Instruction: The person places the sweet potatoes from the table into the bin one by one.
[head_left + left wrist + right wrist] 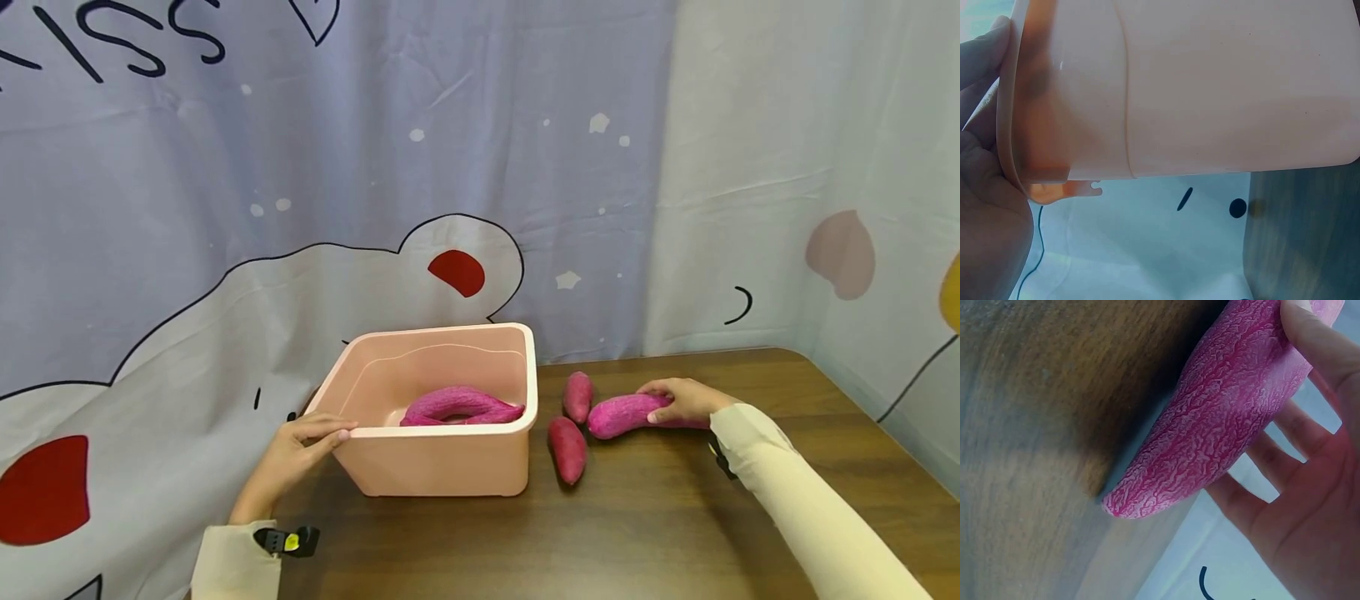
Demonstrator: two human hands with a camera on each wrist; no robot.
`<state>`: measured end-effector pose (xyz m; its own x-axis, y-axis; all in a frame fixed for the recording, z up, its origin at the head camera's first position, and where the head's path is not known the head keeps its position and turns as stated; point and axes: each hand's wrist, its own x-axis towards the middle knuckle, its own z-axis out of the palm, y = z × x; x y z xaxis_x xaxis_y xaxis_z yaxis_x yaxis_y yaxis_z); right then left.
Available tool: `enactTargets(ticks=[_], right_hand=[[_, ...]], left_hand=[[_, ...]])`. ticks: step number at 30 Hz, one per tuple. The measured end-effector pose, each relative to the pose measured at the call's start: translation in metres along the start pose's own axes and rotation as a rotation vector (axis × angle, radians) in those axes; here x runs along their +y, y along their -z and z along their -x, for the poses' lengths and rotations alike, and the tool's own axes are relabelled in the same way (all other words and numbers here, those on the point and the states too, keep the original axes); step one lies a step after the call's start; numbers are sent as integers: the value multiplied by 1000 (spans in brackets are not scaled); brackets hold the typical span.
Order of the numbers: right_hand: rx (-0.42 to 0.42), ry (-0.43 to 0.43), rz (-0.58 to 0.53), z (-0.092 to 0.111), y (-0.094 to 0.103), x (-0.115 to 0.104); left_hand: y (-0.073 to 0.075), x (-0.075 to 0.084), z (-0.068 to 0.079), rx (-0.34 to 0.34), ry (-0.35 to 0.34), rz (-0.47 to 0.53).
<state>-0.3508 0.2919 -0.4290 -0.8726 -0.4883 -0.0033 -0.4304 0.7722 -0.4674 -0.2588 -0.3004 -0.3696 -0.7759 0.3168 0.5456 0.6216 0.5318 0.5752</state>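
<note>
A pink plastic bin (450,462) stands on the table with long, curved magenta sweet potatoes (457,400) inside. My left hand (292,454) grips the rim at the bin's front left corner; in the left wrist view, the bin wall (1210,87) fills much of the picture. To the right of the bin, my right hand (686,400) holds a long, wrinkled magenta sweet potato (618,417). The right wrist view shows the thumb on one side of this sweet potato (1210,425) and fingers on the other. Whether it touches the table is hard to tell.
Two smaller red sweet potatoes, one behind (577,397) and one in front (567,450), lie between the bin and my right hand. A printed curtain (585,208) hangs behind the wooden table (637,533), whose right edge slants away beyond my right arm.
</note>
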Motion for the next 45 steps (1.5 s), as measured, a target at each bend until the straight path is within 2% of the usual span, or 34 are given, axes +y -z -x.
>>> enactTargets(ticks=[8, 15, 21, 26, 36, 45], right_hand=[[-8, -8, -38, 5, -3, 3], [36, 23, -29, 9, 7, 1], [65, 14, -68, 11, 18, -8], [82, -20, -96, 10, 24, -18], [129, -102, -71, 4, 34, -34], [177, -182, -150, 2, 42, -54]], left_hand=[[-2, 0, 4, 1, -1, 1], [-3, 0, 5, 15, -18, 19], [-2, 1, 5, 15, -7, 19], [-2, -1, 4, 9, 9, 18], [-1, -3, 2, 13, 0, 9], [0, 0, -1, 16, 6, -7]])
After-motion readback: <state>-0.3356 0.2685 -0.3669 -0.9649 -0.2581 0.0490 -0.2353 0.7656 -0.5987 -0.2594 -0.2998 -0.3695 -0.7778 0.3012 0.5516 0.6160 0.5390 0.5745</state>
